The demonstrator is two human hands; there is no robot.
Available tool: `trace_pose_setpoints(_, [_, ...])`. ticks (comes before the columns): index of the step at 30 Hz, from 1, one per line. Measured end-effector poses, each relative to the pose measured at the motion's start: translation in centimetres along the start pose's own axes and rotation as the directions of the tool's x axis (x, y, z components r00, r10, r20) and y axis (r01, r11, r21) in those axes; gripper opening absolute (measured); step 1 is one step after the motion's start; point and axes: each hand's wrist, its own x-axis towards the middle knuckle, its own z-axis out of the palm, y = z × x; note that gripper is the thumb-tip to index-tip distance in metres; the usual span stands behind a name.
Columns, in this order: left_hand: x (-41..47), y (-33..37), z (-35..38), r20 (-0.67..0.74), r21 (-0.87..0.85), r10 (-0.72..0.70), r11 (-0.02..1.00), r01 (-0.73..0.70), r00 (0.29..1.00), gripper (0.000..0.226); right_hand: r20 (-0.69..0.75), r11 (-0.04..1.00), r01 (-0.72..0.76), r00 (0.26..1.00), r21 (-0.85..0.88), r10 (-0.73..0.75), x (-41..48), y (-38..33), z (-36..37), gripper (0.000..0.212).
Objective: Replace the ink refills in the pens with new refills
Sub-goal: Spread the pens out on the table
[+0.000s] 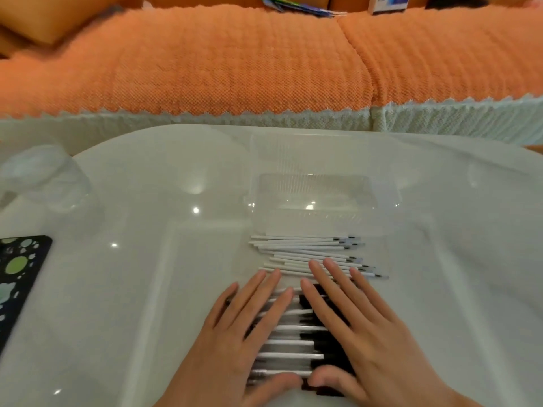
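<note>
On the near middle of the white bench (pixel 141 289), the left hand (pixel 232 345) and right hand (pixel 364 333) lie flat side by side on a row of pens (pixel 293 342). Their fingers (pixel 276 306) are straight and spread, gripping nothing. Just beyond the fingertips lies a loose pile of white refills (pixel 305 245), with a clear plastic box (pixel 314 195) on its far side.

Left hand (pixel 235 336): mine, palm down and flat, four fingers straight and slightly spread, angled away from me and inward to the right, thumb stretched toward the other hand. Right hand (pixel 364 333): likewise palm down and flat, fingers straight and slightly spread, angled away from me and inward to the left, thumb reaching toward the left one. Index tips lie near each other, thumb tips just apart; both wrists bare, entering at the lower edge.
</note>
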Motion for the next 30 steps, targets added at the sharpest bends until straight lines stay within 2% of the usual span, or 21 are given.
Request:
trace_pose_setpoints(5, [-0.3,0.2,0.2,-0.02,-0.018,-0.03,0.999,0.03,0.999,0.076,0.013,1.0,-0.013,1.0,-0.005,0.013,-0.2,0.1,0.3,0.07])
trace_pose_setpoints(11, [-0.7,0.8,-0.3,-0.017,-0.146,-0.106,0.984,0.102,0.994,0.067,0.042,0.966,-0.093,0.995,0.241,0.086,-0.7,-0.1,-0.1,0.066])
trace_pose_setpoints(16, [-0.7,1.3,-0.8,-0.029,-0.183,-0.136,0.975,0.129,0.99,0.07,-0.037,0.969,-0.137,0.988,0.208,0.147,-0.9,-0.8,0.3,0.077])
trace_pose_setpoints(20, [-0.9,1.5,-0.7,-0.032,-0.111,-0.146,0.984,0.142,0.989,0.069,-0.106,0.962,-0.143,0.98,0.234,0.171,-1.2,-1.1,0.0,0.065])
trace_pose_setpoints(23, [-1.0,1.2,-0.7,-0.077,-0.07,-0.151,0.987,0.146,0.986,0.077,-0.183,0.867,-0.232,0.923,0.441,0.34,-1.6,-0.9,-0.5,0.055])
trace_pose_setpoints(25, [-1.2,1.1,-0.8,-0.118,-0.082,-0.149,0.987,0.14,0.982,0.074,-0.194,0.732,-0.255,0.862,0.631,0.468,-2.2,-0.8,-1.1,0.046])
trace_pose_setpoints(27, [-1.4,1.5,-1.0,-0.181,-0.083,-0.137,0.989,0.123,0.974,0.067,-0.187,0.62,-0.246,0.815,0.745,0.548,-3.0,-0.7,-1.6,0.033])
trace_pose_setpoints(30, [-1.8,3.1,-1.6,-0.264,-0.166,-0.155,0.98,0.113,0.952,0.06,-0.202,0.625,-0.247,0.805,0.741,0.558,-4.9,-0.5,-2.4,0.024])
